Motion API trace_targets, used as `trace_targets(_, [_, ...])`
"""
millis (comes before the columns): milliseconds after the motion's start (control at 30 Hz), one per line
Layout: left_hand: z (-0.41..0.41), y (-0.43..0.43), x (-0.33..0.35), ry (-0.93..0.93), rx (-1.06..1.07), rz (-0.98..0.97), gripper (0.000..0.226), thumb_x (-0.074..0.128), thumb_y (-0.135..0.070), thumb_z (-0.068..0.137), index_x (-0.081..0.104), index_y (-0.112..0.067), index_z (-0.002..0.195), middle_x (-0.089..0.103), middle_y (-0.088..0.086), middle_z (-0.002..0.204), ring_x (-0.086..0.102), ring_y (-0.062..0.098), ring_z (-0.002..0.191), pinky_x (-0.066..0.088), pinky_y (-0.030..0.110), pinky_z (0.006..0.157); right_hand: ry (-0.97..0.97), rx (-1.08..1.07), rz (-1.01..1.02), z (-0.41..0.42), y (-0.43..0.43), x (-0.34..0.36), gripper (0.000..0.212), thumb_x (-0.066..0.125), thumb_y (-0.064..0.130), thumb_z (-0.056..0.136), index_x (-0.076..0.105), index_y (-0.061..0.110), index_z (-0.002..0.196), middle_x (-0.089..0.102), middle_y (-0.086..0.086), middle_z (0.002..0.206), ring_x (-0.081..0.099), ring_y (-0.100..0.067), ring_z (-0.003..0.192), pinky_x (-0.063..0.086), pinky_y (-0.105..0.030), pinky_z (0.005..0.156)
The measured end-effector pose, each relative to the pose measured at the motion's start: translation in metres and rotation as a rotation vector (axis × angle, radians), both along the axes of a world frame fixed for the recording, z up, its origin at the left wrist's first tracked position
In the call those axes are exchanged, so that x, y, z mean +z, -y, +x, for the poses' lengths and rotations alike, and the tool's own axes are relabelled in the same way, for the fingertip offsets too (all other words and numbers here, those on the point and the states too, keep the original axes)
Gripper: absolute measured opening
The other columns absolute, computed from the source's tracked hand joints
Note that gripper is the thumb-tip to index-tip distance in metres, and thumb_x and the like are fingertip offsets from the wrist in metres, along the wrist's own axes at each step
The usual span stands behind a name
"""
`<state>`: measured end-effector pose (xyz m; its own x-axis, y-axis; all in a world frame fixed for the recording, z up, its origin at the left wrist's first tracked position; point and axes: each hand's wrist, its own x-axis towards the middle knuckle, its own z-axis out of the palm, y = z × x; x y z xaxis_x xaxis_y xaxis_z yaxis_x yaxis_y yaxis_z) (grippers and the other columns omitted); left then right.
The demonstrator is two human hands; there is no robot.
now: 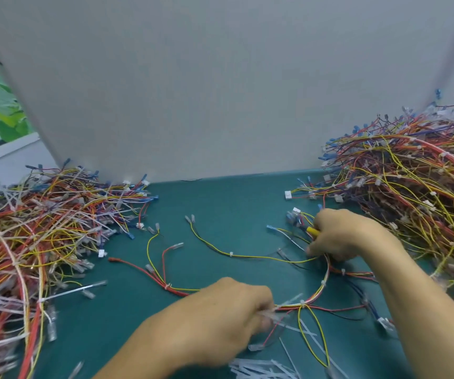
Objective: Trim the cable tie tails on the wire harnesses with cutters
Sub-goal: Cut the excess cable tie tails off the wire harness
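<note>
One wire harness [253,256] of red, yellow and black wires with white cable ties lies spread across the green table [220,206]. My left hand [220,318] grips its bundle near the front, with white tie tails sticking out by the fingers. My right hand [349,233] is curled round the cutters [311,230], of which only a yellow handle tip shows, and rests on the harness's right end. The cutter jaws are hidden under the hand.
A big heap of harnesses with long white tie tails [34,242] fills the left side. A second heap [412,192] fills the right. Cut white tie tails [261,369] lie at the front edge. A grey board [206,91] stands behind.
</note>
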<state>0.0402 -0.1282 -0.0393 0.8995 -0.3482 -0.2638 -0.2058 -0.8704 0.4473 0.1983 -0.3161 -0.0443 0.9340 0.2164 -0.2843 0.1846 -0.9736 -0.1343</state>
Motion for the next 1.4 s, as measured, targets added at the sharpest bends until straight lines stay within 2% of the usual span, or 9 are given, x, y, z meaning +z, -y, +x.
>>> trace_targets(200, [-0.008,-0.007,0.002,-0.046,-0.094,0.043,0.021,0.059,-0.054,0.075,0.055,-0.037,0.086,0.061,-0.014,0.084,0.055,0.003,0.082,0.052,0.035,0.077,0.013,-0.041,0.045,0.001,-0.002,-0.004,0.009,0.061,0.014,0.073,0.057,0.01,0.08,0.063,-0.009,0.071,0.061,-0.021,0.057,0.052,-0.028,0.049])
trace_targets(333, [0.0,-0.012,0.0,-0.024,-0.109,0.008,0.023,0.061,-0.053,0.078,0.057,-0.034,0.089,0.061,-0.016,0.08,0.056,-0.001,0.075,0.05,0.029,0.071,0.096,-0.088,0.333,0.005,0.001,0.0,0.005,0.061,0.008,0.073,0.059,0.01,0.078,0.066,-0.013,0.07,0.062,-0.025,0.054,0.051,-0.028,0.046])
trace_targets(500, [0.013,-0.024,-0.011,-0.041,0.025,-0.146,0.041,0.056,-0.061,0.076,0.064,-0.033,0.104,0.068,-0.019,0.09,0.06,-0.005,0.08,0.051,0.026,0.08,0.365,-0.077,0.833,0.011,0.0,0.008,0.01,0.069,0.011,0.08,0.059,0.014,0.079,0.066,-0.01,0.07,0.066,-0.032,0.067,0.056,-0.043,0.07])
trace_targets(600, [0.021,-0.028,-0.024,-0.106,0.24,-0.447,0.04,0.06,-0.056,0.074,0.071,-0.023,0.093,0.069,-0.006,0.087,0.055,0.006,0.072,0.044,0.026,0.07,0.385,-0.188,1.187,0.01,-0.003,0.012,0.014,0.069,0.005,0.083,0.057,0.013,0.085,0.064,-0.004,0.056,0.063,-0.023,0.05,0.056,-0.044,0.055])
trace_targets(733, [0.031,-0.026,-0.035,-0.287,0.837,-1.132,0.027,0.072,-0.026,0.078,0.067,-0.005,0.093,0.07,0.019,0.103,0.059,0.017,0.06,0.044,0.026,0.05,0.322,-0.312,1.462,0.01,0.0,0.018,0.017,0.068,0.003,0.086,0.054,0.011,0.08,0.059,-0.002,0.045,0.058,-0.017,0.041,0.055,-0.034,0.047])
trace_targets(833, [0.041,-0.027,-0.028,-0.384,1.093,-1.598,0.044,0.067,-0.024,0.08,0.051,0.005,0.109,0.066,0.025,0.105,0.063,0.027,0.069,0.047,0.034,0.058,0.303,-0.415,1.619,0.009,0.003,0.024,0.019,0.066,0.003,0.088,0.054,0.008,0.074,0.055,0.0,0.042,0.057,-0.015,0.039,0.056,-0.031,0.044])
trace_targets(933, [0.052,-0.036,-0.023,-0.252,1.166,-1.802,0.029,0.056,-0.026,0.093,0.053,-0.002,0.109,0.066,0.016,0.107,0.062,0.025,0.082,0.044,0.034,0.066,0.321,-0.463,1.678,0.007,0.008,0.032,0.022,0.067,0.003,0.088,0.053,0.008,0.071,0.053,-0.004,0.043,0.055,-0.012,0.037,0.054,-0.028,0.042])
trace_targets(1167, [0.069,-0.047,0.009,0.143,1.045,-1.791,0.018,0.049,-0.018,0.098,0.063,-0.018,0.087,0.067,-0.002,0.077,0.063,0.014,0.076,0.043,0.032,0.07,0.49,-0.335,1.356,0.005,0.019,0.037,0.02,0.072,0.012,0.084,0.059,0.006,0.071,0.055,-0.014,0.057,0.048,-0.019,0.046,0.044,-0.031,0.047])
trace_targets(1400, [0.076,-0.04,0.026,0.294,0.639,-1.105,0.019,0.049,-0.003,0.095,0.067,-0.01,0.099,0.063,0.0,0.064,0.057,0.01,0.059,0.052,0.027,0.063,0.35,-0.083,1.248,-0.011,0.003,0.046,0.008,0.076,0.013,0.081,0.067,0.014,0.081,0.059,0.002,0.055,0.053,-0.012,0.05,0.045,-0.033,0.051])
